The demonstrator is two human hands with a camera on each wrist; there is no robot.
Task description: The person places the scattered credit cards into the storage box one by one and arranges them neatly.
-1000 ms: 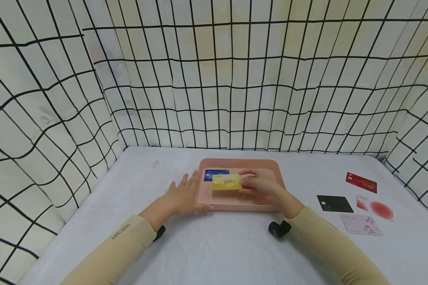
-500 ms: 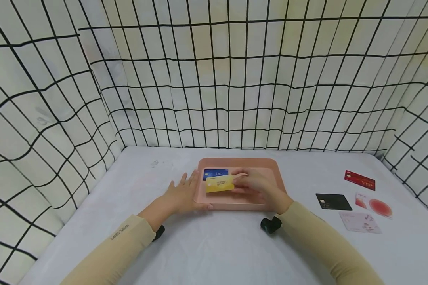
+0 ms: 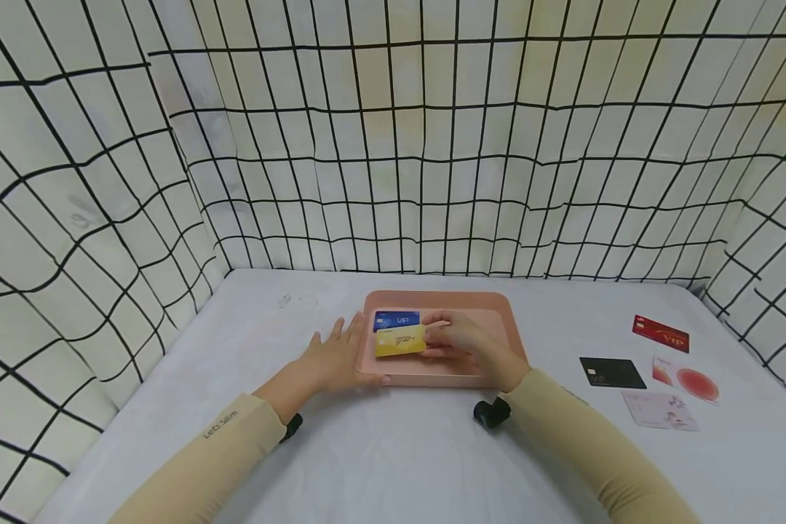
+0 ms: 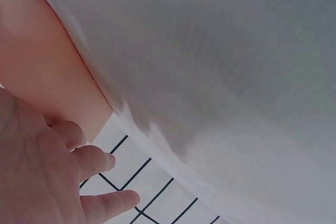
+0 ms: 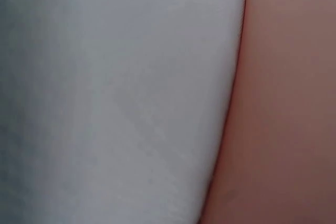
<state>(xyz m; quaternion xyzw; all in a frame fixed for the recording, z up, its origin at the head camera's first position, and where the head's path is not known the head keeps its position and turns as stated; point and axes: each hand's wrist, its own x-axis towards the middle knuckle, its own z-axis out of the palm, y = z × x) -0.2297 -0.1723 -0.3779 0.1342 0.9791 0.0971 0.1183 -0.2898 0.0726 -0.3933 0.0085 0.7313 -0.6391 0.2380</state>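
Observation:
A pink tray [image 3: 393,380] lies on the white table in the head view. My left hand [image 3: 330,362] touches its left side and front corner with fingers spread straight; the same hand [image 4: 37,166] appears beside the tray wall [image 4: 52,61] in the left wrist view. Inside, at the tray's left, is a blue VIP card [image 3: 396,319]. My right hand [image 3: 461,338] reaches over the tray and pinches a yellow card [image 3: 399,341] by its right end, just in front of the blue one and overlapping its lower edge. The right wrist view shows only table and tray wall [image 5: 283,98].
To the right on the table lie a red VIP card [image 3: 661,333], a black card [image 3: 612,372], a white card with a red circle [image 3: 688,378] and a pale pink flowered card [image 3: 660,410]. White walls with a black grid [image 3: 432,145] surround the table.
My right hand has moved left and down with the yellow card, uncovering more of the blue card behind it. My left hand has stayed at the tray's side.

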